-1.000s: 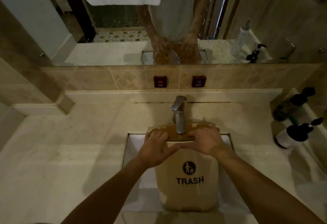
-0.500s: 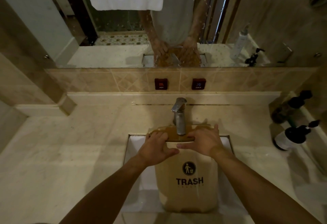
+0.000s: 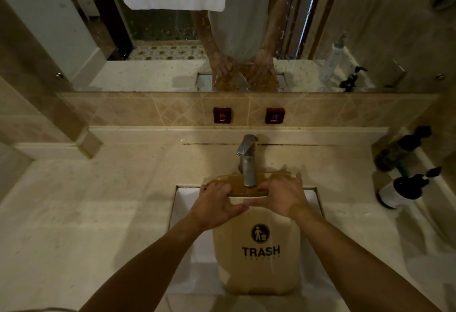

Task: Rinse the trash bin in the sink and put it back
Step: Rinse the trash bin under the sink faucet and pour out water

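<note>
**Over the sink basin: both hands steady the bin under the tap**

At the bin's top rim, the left hand (image 3: 217,207) and the right hand (image 3: 281,198) each close over the near edge, fingers curled onto the brown opening, thumbs meeting on the front wall. Neither grip has shifted over the last second; the bin has stayed where it was, so rinsing appears under way rather than finished, with the return of the bin yet to come. The trash bin (image 3: 257,257), beige with a "TRASH" label, stands in the sink (image 3: 183,203), its mouth directly beneath the faucet (image 3: 246,163) spout. Whether water is flowing cannot be told; the brown surface inside the mouth looks glossy, possibly wet. Sink walls show white on either side of the bin. Beyond the basin, the worktop (image 3: 98,213) carries two dark pump bottles (image 3: 402,186) near its right edge. Hot and cold wall buttons (image 3: 248,115) sit on the tiled strip behind the faucet, below the mirror (image 3: 370,28).
</note>
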A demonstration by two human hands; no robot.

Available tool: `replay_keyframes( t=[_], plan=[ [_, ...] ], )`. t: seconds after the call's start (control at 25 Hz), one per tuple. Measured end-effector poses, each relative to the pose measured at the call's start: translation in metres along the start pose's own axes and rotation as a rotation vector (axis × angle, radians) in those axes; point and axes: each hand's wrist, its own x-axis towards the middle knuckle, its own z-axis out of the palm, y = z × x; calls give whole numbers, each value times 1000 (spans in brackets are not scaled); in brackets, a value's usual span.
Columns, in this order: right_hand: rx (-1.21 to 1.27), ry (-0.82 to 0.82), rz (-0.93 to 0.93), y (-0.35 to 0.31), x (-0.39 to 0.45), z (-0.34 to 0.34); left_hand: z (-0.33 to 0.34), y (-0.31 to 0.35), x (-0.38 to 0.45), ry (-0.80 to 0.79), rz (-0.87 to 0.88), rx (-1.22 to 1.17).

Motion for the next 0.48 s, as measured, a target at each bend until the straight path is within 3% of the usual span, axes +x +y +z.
replay_keyframes(
  t=[0.48],
  plan=[
    [41,55,112,-6,-10,-1,1,2,1,47,-12,0]
  ],
)
